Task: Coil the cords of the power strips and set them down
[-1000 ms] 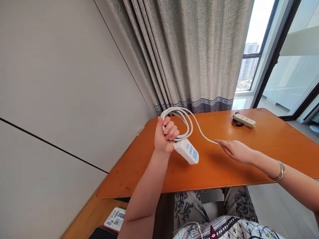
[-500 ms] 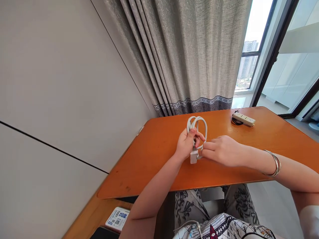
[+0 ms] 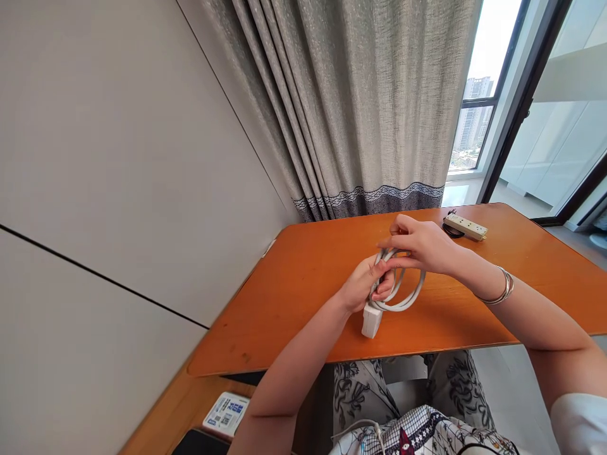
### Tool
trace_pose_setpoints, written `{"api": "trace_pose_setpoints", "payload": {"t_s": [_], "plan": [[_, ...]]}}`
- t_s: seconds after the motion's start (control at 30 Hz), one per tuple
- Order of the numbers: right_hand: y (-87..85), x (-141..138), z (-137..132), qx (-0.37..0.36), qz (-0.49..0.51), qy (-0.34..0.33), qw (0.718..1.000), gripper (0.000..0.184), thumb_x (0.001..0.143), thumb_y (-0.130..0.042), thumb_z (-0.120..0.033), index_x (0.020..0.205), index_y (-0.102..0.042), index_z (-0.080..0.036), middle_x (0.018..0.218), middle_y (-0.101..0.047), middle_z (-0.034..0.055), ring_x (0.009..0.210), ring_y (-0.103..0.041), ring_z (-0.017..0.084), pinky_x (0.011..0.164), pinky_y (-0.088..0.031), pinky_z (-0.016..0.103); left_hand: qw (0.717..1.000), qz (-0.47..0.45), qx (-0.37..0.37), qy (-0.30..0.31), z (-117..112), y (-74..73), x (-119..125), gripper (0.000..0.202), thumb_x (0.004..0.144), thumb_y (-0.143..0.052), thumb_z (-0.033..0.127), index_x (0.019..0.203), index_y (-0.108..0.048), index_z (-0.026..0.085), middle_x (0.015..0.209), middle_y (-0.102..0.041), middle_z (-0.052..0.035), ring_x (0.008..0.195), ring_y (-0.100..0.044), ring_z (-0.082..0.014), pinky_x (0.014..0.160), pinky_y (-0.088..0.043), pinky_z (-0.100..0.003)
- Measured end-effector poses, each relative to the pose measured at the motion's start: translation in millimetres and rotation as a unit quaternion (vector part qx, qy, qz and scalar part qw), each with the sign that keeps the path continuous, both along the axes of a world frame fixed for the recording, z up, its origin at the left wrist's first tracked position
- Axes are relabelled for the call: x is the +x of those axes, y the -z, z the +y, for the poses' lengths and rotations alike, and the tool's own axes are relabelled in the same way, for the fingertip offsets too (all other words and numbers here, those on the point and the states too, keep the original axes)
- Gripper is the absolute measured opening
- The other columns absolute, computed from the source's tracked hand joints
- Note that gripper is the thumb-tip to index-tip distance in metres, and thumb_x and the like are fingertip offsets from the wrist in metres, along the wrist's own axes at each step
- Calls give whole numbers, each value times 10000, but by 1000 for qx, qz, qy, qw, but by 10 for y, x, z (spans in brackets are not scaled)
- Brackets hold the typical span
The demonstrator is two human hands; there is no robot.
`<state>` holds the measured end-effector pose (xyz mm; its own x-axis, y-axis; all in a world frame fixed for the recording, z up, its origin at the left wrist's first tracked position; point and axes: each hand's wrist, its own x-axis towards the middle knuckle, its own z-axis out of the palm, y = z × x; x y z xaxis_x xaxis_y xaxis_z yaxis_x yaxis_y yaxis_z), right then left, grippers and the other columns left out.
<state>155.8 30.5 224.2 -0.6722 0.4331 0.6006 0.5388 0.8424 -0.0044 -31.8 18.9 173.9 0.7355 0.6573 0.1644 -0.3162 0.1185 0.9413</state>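
Note:
My left hand [image 3: 366,287] grips a coiled white cable [image 3: 408,295] over the orange table [image 3: 294,297]. The cable's white power strip [image 3: 371,320] hangs end-down below that hand, close to the table's front edge. My right hand [image 3: 420,243] reaches over from the right and pinches the top of the coil between its fingers. A silver bangle sits on my right wrist.
A second, beige power strip [image 3: 465,227] with a dark coiled cord lies at the table's far right. A grey curtain [image 3: 360,107] hangs behind the table and a wall panel runs along the left. A small printed box [image 3: 226,413] sits low at the left.
My left hand carried the coil from the table's left toward the middle and turned the strip end-down. My right hand left the loose cable end and now pinches the coil's top.

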Motion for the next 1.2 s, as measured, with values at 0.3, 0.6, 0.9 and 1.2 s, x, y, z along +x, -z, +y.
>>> {"api": "trace_pose_setpoints", "payload": {"t_s": [0.3,0.6,0.9,1.2], "plan": [[208,67,187,-236,132,-85,959,541,851,-642,-619,1152,-696,-172,923,-604,60,876,-571,183,802,-472,320,993,-68,-83,44,51,37,-70,435,763,-781,404,725,-402,195,427,-286,136,296,-150,-3,341,-135,-162],[447,14,51,-403,252,11,880,502,868,-518,-680,796,-529,-184,604,-518,-29,544,-479,116,528,-401,244,976,-117,-172,70,143,64,-118,413,851,-669,375,697,-324,208,431,-186,141,291,-80,-14,333,-150,-145],[479,19,110,-374,253,90,888,524,861,-448,-703,700,-465,-205,536,-460,-38,511,-429,113,509,-349,242,991,9,-105,-87,158,-11,-44,476,698,-792,521,902,-581,147,568,-518,61,415,-490,-70,413,-402,-184],[361,58,60,-296,153,132,934,504,946,-405,-600,812,-634,-171,568,-490,-19,571,-457,131,588,-341,252,983,49,-83,-154,158,-55,-18,555,666,-800,583,914,-627,118,602,-534,43,505,-532,-75,496,-426,-199]]}}
